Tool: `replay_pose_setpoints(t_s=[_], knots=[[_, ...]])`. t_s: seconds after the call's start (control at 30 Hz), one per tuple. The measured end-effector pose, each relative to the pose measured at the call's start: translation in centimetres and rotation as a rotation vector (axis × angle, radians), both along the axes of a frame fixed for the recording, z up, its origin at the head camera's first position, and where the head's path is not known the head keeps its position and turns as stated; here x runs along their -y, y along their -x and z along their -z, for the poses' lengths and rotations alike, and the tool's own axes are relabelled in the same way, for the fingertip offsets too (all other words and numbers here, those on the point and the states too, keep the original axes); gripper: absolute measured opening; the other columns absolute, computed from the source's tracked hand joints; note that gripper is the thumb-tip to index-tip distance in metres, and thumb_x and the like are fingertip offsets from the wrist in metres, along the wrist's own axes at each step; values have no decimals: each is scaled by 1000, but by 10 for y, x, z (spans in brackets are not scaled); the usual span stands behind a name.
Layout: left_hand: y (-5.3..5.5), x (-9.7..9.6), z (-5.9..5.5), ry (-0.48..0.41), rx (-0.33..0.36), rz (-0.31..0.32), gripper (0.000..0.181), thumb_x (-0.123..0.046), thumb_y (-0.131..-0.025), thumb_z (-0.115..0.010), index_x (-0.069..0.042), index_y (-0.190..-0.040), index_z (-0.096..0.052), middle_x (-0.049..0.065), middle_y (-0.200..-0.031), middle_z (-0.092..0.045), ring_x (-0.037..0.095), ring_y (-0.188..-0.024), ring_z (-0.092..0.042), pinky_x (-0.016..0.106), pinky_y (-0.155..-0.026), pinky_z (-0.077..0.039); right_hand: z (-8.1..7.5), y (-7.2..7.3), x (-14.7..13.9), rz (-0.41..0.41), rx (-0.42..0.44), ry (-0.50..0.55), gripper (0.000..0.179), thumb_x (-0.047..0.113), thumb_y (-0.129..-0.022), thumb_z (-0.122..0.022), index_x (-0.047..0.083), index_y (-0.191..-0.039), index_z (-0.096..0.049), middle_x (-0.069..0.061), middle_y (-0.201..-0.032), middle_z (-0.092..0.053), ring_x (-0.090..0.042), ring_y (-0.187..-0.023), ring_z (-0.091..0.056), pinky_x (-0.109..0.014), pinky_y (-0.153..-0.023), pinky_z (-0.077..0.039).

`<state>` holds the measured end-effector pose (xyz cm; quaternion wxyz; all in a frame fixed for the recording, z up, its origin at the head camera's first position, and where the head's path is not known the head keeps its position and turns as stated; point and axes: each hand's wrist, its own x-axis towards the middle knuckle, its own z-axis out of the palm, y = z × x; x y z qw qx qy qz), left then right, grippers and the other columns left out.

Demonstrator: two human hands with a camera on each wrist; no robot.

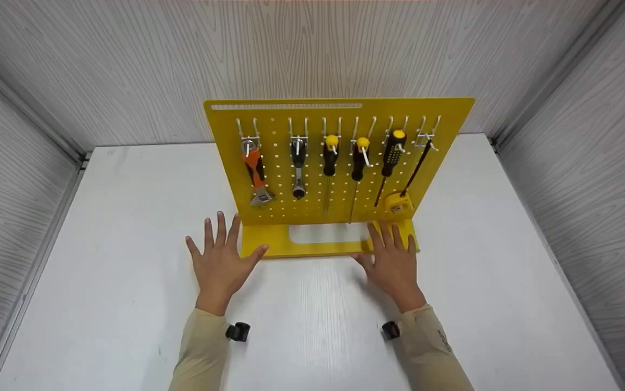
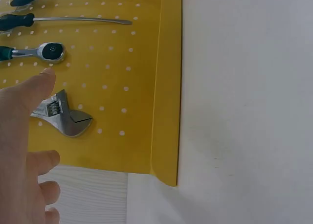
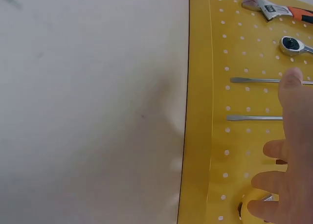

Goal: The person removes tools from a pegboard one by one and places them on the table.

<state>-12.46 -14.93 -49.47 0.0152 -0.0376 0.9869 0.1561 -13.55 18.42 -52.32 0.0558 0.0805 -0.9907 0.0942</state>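
Observation:
A yellow pegboard (image 1: 220, 122) stands upright on its base (image 1: 266, 239) on the white table. My left hand (image 1: 222, 269) spreads its fingers at the base's left front corner, holding nothing. Fingers apart, my right hand (image 1: 395, 266) overlaps the base's right end in the head view; it too holds nothing. From the hooks hang an adjustable wrench (image 1: 256, 172) with an orange and black handle, a ratchet wrench (image 1: 298, 168), two yellow-capped screwdrivers (image 1: 330, 157) (image 1: 358, 162), a thicker screwdriver (image 1: 392, 155) and a yellow tape measure (image 1: 399, 203) on a dark strap.
The white table (image 1: 312, 315) runs up to a wood-grain back wall (image 1: 312, 49), with side walls at left and right. An oblong slot (image 1: 327, 233) is cut in the board's base. Both sleeved wrists carry small black cameras (image 1: 238, 331).

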Motion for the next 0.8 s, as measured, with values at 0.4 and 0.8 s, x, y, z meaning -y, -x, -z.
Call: replay_pose_setpoints(t_s=[0.4, 0.8], knots=[[4, 10, -31, -83, -82, -15, 96, -75, -83, -46, -23, -156, -12, 11, -163, 0, 36, -150, 2, 66, -112, 12, -8, -2, 10, -54, 3, 94, 74, 52, -91, -58, 14, -150, -34, -15, -156, -32, -36, -142, -32, -62, -111, -25], [11, 2, -58, -300, -279, -44, 84, -54, -86, -62, -18, -153, -27, 13, -160, -20, 31, -149, -17, 57, -117, -15, -10, 0, 21, -152, -98, 152, 85, 73, -90, -23, 10, -145, -39, -17, -147, -43, -34, -135, -42, -57, -105, -35]])
